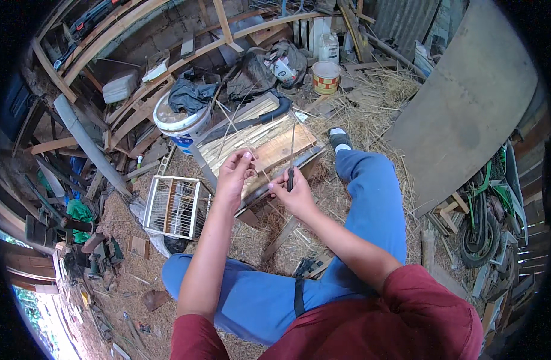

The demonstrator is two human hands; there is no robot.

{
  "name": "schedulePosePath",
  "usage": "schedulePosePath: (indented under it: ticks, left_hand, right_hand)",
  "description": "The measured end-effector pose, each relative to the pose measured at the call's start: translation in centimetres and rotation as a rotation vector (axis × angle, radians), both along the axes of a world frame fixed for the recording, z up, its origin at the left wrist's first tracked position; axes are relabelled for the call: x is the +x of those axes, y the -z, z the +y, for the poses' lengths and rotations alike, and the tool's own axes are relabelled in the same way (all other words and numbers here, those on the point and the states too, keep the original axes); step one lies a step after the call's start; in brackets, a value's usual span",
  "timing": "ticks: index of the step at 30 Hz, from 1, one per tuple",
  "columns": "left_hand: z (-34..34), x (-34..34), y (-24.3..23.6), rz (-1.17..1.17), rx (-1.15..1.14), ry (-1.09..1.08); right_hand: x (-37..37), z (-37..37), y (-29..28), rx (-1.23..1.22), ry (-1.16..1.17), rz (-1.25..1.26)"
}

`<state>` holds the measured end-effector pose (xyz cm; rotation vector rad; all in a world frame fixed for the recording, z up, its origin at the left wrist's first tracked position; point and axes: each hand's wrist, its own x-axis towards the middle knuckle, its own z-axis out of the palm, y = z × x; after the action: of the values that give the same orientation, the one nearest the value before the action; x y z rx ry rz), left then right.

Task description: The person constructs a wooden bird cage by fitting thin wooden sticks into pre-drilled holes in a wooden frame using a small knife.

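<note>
My left hand [235,172] pinches a thin bamboo strip [264,173], which slants down toward my right hand. My right hand [294,195] is closed round the black handle of a knife [292,147], its narrow blade pointing away from me. The fingers of that hand also meet the lower end of the strip. Both hands are above the near side of a low wooden bench [285,146]. Pale split strips [227,150] cover its left part. Across the far side lies a long tool with a curved black handle [278,113]; I cannot make out its kind.
A small white-framed cage [175,207] stands left of the bench. Behind it is a white bucket [181,123] with dark cloth on top. A yellow and red pail [326,78] sits farther back. A large board [467,102] leans at the right, near a wheel [479,240]. Shavings litter the floor.
</note>
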<state>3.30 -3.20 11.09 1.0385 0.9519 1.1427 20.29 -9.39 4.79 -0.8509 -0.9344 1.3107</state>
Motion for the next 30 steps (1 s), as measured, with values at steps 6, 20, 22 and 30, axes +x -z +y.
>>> schedulePosePath:
  ticks: [6, 20, 22, 30]
  left_hand:
    - [0.8, -1.8, -3.4, 0.032, 0.117, -0.144]
    - [1.3, -5.2, -5.1, -0.075, 0.192, -0.275]
    - [1.3, -5.4, -5.3, -0.060, 0.185, -0.263]
    - [1.2, -5.2, -5.5, -0.117, 0.182, -0.347]
  right_hand:
    - [0.6, 0.6, 1.7, 0.017, 0.046, -0.232]
    - [0.2, -0.5, 0.8, 0.042, 0.038, -0.358]
    - [0.2, -0.3, 0.7, 0.050, 0.045, -0.326]
    - [0.8, 0.2, 1.2, 0.070, 0.078, -0.323]
